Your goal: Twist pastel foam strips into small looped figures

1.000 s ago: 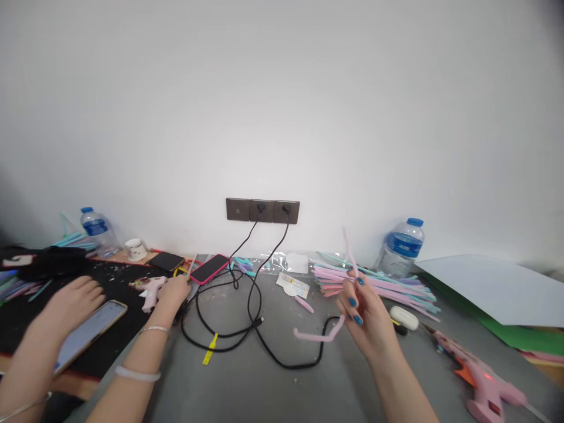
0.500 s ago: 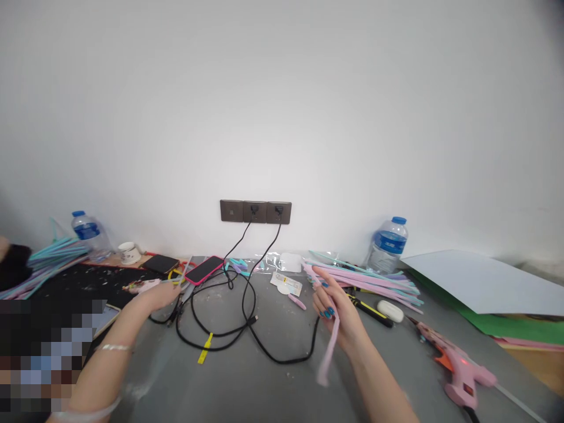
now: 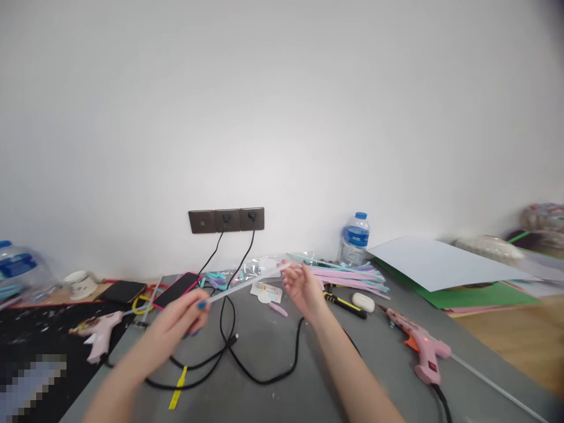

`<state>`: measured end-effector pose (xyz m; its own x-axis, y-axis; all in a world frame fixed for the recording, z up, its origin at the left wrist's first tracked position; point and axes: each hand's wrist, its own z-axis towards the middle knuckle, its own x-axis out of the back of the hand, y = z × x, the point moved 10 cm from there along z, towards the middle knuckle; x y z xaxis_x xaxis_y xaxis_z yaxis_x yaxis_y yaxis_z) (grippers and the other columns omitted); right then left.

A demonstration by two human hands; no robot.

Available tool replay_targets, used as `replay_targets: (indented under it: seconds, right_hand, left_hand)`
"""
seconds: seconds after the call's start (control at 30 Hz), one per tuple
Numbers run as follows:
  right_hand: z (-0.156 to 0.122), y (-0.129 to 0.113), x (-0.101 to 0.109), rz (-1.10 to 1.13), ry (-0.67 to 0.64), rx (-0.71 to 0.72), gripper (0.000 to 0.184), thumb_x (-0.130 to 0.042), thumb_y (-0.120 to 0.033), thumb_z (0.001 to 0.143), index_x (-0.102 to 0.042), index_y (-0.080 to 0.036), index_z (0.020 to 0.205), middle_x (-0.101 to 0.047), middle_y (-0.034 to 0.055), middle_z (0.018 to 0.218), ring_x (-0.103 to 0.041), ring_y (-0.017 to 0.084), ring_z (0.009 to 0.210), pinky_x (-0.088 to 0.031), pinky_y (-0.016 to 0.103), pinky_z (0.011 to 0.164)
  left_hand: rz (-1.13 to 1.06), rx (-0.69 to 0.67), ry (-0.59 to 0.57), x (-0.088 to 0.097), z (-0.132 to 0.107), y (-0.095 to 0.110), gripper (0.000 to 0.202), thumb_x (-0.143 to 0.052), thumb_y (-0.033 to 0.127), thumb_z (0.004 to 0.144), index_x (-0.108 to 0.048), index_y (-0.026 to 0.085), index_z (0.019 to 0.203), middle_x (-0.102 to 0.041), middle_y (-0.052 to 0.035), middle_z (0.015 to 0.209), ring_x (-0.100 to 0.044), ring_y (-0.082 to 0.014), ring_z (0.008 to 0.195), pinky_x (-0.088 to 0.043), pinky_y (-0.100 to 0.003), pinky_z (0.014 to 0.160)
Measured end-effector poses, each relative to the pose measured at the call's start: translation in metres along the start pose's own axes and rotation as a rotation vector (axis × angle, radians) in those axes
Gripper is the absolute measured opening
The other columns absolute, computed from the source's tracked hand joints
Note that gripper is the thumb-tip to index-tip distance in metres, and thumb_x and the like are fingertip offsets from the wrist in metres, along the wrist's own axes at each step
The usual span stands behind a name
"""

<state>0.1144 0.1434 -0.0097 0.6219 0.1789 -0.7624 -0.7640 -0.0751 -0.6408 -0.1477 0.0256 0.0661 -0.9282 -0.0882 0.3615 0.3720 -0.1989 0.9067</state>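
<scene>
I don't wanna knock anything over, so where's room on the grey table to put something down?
The grey table looks bare at the front, before the black cable and beside the right arm. Another patch lies between that arm and the pink glue gun. It's crowded along the wall: plastic bag, pipe cleaners, bottle.

Your stick (image 3: 247, 284) is whitish and see-through, and your left thumbnail (image 3: 202, 305) is blue. You have a grey desk (image 3: 229, 402), a black cable (image 3: 264, 382) with a yellow tag (image 3: 178, 389), and stems (image 3: 352, 275) in pink, lilac and mint. The glue gun (image 3: 426, 358) at your right is pink with an orange trigger (image 3: 411, 341); the phone (image 3: 177, 289) has a black screen and hot-pink edge.
</scene>
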Motion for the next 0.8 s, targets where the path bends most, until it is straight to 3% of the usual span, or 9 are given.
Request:
replay_targets:
  seconds: [0.03,0.1,0.17,0.23,0.37,0.57,0.7,0.8]
  right_hand:
    - [0.005,0.007,-0.012,-0.001,-0.050,-0.032,0.026,-0.062,-0.043,0.075,-0.069,-0.019,0.079,-0.075,0.0065,0.082,-0.054,0.013,0.052,-0.043,0.023,0.047]
    - [0.009,0.013,-0.036,-0.011,-0.172,-0.052,0.022,-0.058,-0.036,0.076,-0.068,-0.019,0.084,-0.074,0.0074,0.092,-0.048,0.011,0.048,-0.041,0.023,0.045]
    - [0.010,0.012,-0.052,-0.048,-0.272,-0.037,0.022,-0.058,-0.028,0.074,-0.067,-0.021,0.092,-0.072,0.0068,0.105,-0.044,0.010,0.047,-0.042,0.024,0.048]
    - [0.012,0.007,-0.055,-0.109,-0.306,0.002,0.024,-0.060,-0.028,0.076,-0.067,-0.022,0.098,-0.070,0.0067,0.110,-0.042,0.009,0.049,-0.043,0.025,0.052]
    - [0.018,0.005,-0.034,-0.165,-0.221,0.076,0.026,-0.064,-0.042,0.079,-0.070,-0.020,0.093,-0.074,0.0071,0.094,-0.040,0.010,0.047,-0.038,0.024,0.048]
    - [0.017,0.040,-0.012,-0.104,-0.179,-0.087,0.052,-0.054,-0.064,0.077,-0.072,-0.017,0.089,-0.072,0.0104,0.083,-0.054,0.016,0.055,-0.040,0.028,0.053]
    - [0.018,0.032,-0.003,-0.089,-0.129,-0.037,0.063,-0.048,-0.072,0.076,-0.072,-0.017,0.093,-0.070,0.0107,0.087,-0.056,0.019,0.063,-0.040,0.029,0.055]
    - [0.019,0.027,0.003,-0.075,-0.104,-0.002,0.053,-0.052,-0.066,0.077,-0.069,-0.019,0.061,-0.059,0.0039,0.055,-0.047,0.015,0.051,-0.036,0.027,0.051]
  left_hand:
    - [-0.056,-0.049,-0.120,-0.040,0.018,0.008,0.030,-0.055,0.048,0.082,-0.061,0.019,0.076,-0.051,0.0025,0.054,-0.045,-0.0124,0.051,-0.036,-0.022,0.052]
    - [-0.190,-0.122,-0.200,-0.094,0.048,0.014,0.034,-0.050,0.050,0.084,-0.059,0.018,0.079,-0.048,0.0037,0.054,-0.041,-0.0109,0.049,-0.032,-0.021,0.050]
    - [-0.274,-0.094,-0.210,-0.123,0.072,0.000,0.034,-0.052,0.050,0.083,-0.060,0.016,0.082,-0.050,0.0041,0.053,-0.040,-0.0099,0.046,-0.029,-0.021,0.047]
    - [-0.350,-0.035,-0.209,-0.139,0.087,-0.019,0.035,-0.058,0.048,0.079,-0.063,0.015,0.088,-0.058,0.0014,0.057,-0.042,-0.0095,0.046,-0.030,-0.020,0.046]
    - [-0.553,0.090,-0.172,-0.153,0.092,-0.049,0.037,-0.068,0.042,0.073,-0.067,0.014,0.097,-0.067,-0.0023,0.068,-0.051,-0.0091,0.051,-0.036,-0.019,0.047]
    - [-0.839,0.220,-0.002,-0.165,0.079,-0.069,0.028,-0.079,0.037,0.065,-0.068,0.015,0.079,-0.068,-0.0021,0.067,-0.058,-0.0093,0.055,-0.044,-0.017,0.048]
    - [-0.983,0.239,0.132,-0.153,0.080,-0.079,0.030,-0.083,0.035,0.061,-0.069,0.015,0.078,-0.072,-0.0037,0.072,-0.064,-0.0107,0.062,-0.051,-0.018,0.056]
    - [-1.058,0.291,0.146,-0.148,0.081,-0.084,0.032,-0.086,0.032,0.056,-0.067,0.015,0.077,-0.074,-0.0057,0.081,-0.066,-0.0119,0.067,-0.054,-0.019,0.059]
